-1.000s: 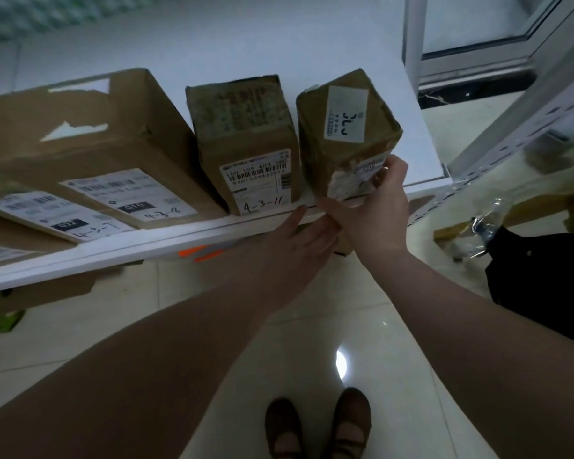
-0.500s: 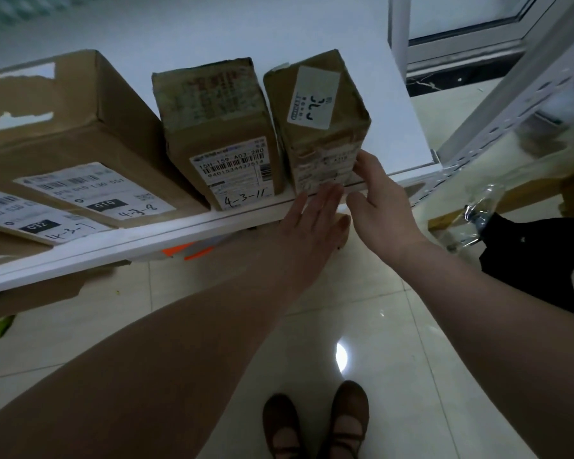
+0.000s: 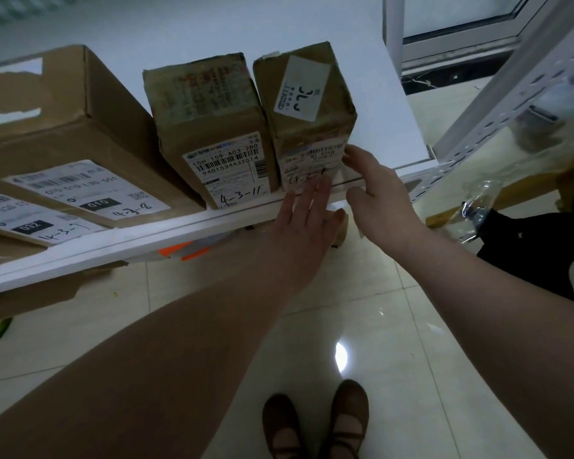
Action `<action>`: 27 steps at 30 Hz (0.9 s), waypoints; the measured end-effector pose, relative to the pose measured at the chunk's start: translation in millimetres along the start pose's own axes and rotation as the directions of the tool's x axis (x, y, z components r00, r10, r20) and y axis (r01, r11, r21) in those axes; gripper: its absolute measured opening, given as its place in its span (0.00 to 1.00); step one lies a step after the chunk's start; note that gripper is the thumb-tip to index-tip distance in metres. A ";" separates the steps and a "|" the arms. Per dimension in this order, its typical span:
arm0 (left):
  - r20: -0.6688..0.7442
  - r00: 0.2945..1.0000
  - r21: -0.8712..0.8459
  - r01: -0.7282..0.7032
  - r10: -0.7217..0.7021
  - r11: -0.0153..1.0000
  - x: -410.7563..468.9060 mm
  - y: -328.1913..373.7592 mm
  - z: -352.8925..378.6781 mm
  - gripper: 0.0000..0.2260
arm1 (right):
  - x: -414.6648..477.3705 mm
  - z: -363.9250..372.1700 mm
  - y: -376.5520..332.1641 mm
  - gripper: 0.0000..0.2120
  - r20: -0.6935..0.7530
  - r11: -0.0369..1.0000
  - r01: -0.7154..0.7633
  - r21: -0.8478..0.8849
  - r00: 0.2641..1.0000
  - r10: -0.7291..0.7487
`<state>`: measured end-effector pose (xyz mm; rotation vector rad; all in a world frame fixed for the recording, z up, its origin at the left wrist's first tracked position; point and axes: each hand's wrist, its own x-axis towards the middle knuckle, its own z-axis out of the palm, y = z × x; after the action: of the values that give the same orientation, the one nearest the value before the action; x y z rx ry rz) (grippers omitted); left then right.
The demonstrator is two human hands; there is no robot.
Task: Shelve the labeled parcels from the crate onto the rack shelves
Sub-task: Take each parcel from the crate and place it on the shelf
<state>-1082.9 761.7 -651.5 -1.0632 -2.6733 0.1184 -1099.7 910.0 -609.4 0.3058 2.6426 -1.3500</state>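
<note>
We count four labelled parcels [image 3: 212,127] on one shelf [image 3: 378,94], our left hand [image 3: 307,223] and right hand [image 3: 375,190] both spread, straight fingers [image 3: 313,197] touching the rightmost parcel [image 3: 307,104]

Bare shelf [image 3: 381,104] space lies right of the end parcel [image 3: 309,127], up to the rack upright [image 3: 511,77]; boxes [image 3: 90,134] fill the left.

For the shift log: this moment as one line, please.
state: rightmost parcel upright on shelf, beside 4-3-11 parcel | left hand: straight fingers on its label | right hand: open at its right edge
</note>
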 end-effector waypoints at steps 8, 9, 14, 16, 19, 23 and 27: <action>0.090 0.996 -0.013 -0.007 0.008 1.000 6.9 -11.5 -0.9 0.26 | 3.0 1.7 5.0 0.32 -0.021 1.000 -0.015 -0.016 1.000 0.015; 0.083 0.997 -0.013 -0.004 0.005 1.000 7.5 -11.3 -1.2 0.25 | 3.9 2.6 4.9 0.32 -0.023 1.000 -0.014 -0.011 1.000 0.014; 0.074 0.997 -0.019 -0.012 0.013 1.000 8.1 -12.2 -4.6 0.24 | 6.4 6.2 1.4 0.35 0.001 1.000 0.011 0.005 1.000 -0.011; 0.077 0.997 -0.013 -0.020 0.021 1.000 6.1 -14.5 -6.9 0.23 | 10.4 6.0 -0.8 0.35 0.004 1.000 0.025 -0.006 1.000 -0.025; 0.130 0.991 0.032 -0.003 -0.001 0.999 -3.3 -22.9 -10.7 0.24 | 24.6 2.8 -8.1 0.36 0.038 1.000 0.008 -0.010 0.999 -0.008; 0.176 0.981 0.089 0.069 -0.084 0.994 -17.7 -36.6 -12.9 0.25 | 47.3 -7.0 -24.1 0.41 0.148 0.996 -0.013 -0.088 0.989 0.026; 0.182 0.979 0.104 0.077 -0.095 0.992 -21.0 -40.9 -14.2 0.25 | 64.4 -10.9 -30.8 0.43 0.243 0.997 -0.038 -0.061 0.969 0.052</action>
<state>-1091.6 717.3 -635.3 -0.9475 -2.8419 0.3425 -1170.2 908.3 -594.0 0.1779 2.4496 -1.2116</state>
